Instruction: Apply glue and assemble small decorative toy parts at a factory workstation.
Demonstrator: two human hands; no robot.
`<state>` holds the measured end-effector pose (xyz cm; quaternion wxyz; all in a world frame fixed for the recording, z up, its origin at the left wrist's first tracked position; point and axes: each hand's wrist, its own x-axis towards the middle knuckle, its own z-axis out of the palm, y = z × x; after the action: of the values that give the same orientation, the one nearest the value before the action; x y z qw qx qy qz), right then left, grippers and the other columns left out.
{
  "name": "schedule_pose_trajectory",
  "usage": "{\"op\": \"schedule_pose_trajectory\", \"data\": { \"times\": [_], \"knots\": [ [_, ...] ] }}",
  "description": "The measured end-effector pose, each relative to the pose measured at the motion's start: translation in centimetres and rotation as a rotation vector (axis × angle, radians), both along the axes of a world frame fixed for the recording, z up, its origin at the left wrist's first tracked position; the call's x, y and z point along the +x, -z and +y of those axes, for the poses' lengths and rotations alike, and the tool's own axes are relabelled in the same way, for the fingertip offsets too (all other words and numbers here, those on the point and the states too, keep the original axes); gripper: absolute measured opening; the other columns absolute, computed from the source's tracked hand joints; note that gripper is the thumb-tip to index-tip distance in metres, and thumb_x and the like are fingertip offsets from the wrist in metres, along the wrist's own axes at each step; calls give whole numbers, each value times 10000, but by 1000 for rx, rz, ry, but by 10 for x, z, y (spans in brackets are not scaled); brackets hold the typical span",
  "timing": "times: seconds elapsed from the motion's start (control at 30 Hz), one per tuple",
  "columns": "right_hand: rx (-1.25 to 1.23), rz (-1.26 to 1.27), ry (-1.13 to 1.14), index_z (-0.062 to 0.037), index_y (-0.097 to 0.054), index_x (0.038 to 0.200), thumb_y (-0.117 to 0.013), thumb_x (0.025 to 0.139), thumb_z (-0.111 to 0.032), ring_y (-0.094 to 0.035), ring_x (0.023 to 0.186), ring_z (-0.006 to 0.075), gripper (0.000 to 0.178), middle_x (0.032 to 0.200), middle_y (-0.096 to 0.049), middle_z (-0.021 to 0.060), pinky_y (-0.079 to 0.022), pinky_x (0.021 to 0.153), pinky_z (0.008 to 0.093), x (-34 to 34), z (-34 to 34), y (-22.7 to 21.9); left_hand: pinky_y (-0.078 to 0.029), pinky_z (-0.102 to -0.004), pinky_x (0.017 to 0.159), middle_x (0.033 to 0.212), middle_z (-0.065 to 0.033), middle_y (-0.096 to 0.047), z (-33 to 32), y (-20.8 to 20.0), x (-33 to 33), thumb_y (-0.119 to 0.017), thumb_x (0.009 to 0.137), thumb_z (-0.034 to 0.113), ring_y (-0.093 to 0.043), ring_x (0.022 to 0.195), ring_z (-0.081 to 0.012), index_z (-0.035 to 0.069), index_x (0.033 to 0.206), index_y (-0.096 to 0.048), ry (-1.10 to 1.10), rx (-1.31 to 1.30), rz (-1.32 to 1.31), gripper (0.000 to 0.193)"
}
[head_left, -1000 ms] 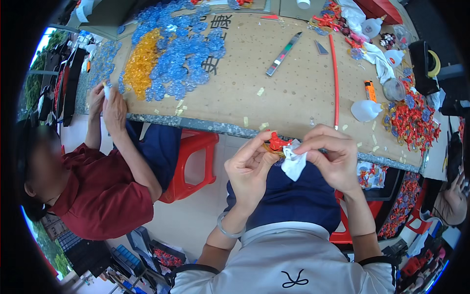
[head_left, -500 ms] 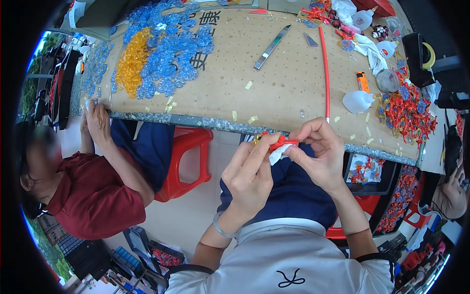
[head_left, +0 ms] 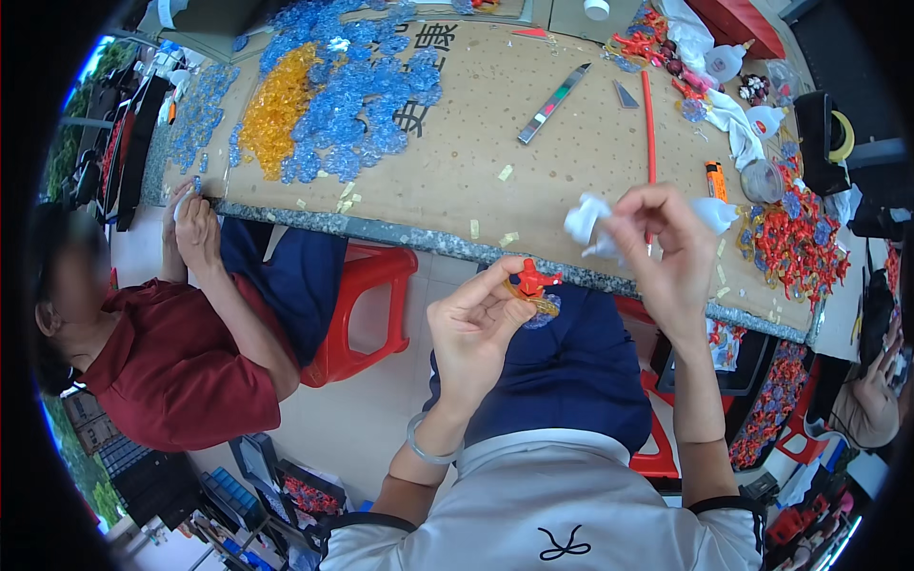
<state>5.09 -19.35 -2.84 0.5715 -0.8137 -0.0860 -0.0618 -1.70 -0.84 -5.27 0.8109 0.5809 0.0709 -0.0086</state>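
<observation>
Left hand point(head_left: 473, 328) was raised in front of the lap, thumb and fingertips pinched on a small red plastic figure point(head_left: 529, 282) with a yellowish bit under it. Figure sat at the top of that hand, just below the bench point(head_left: 571, 171) edge, over the dark blue trousers point(head_left: 562, 371).

Right hand point(head_left: 662, 247) was up and to the right of the left hand, well apart from it, fingers closed on a crumpled white tissue point(head_left: 586, 221). Tissue stuck out to the left of the fingers, above the bench edge. A second white scrap point(head_left: 716, 211) showed just right of the hand; I couldn't tell whether the hand held it or it lay on the bench.

Beyond the right hand: a long red rod point(head_left: 648, 124) lying lengthwise on the bench, an orange lighter-shaped item point(head_left: 715, 180) just right of it, a clear round pot point(head_left: 762, 179) further right, then a heap of red pieces point(head_left: 804, 238). Further out from the left hand: a metal blade tool point(head_left: 553, 104), and far left a spread of blue pieces point(head_left: 367, 105) with a yellow pile point(head_left: 276, 109) inside it.

Left of my left hand, a red stool point(head_left: 357, 305). Past it a person in a dark red shirt point(head_left: 176, 366) sat with both hands at the bench edge.
</observation>
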Motion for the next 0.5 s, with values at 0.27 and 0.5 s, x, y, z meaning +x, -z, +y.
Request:
{"op": "schedule_pose_trajectory", "data": {
  "times": [0.27,0.5],
  "knots": [
    [27,-175,226,41,-652,1049,-574,878,29,-628,798,130,188,956,-637,107,-499,713,256,33,11,11,-517,-202,731,902,-86,-668,0,6,3,-654,822,-85,-620,813,-90,-64,1179,-590,-89,157,-22,363],
    [-404,-131,352,43,-625,1046,-608,830,8,-613,725,250,219,952,-628,180,-480,661,330,13,3,5,-513,-192,698,884,-71,-619,-1,11,2,-661,807,-92,-622,790,-95,-26,1150,-624,-114,497,-115,351]
  ]
}}
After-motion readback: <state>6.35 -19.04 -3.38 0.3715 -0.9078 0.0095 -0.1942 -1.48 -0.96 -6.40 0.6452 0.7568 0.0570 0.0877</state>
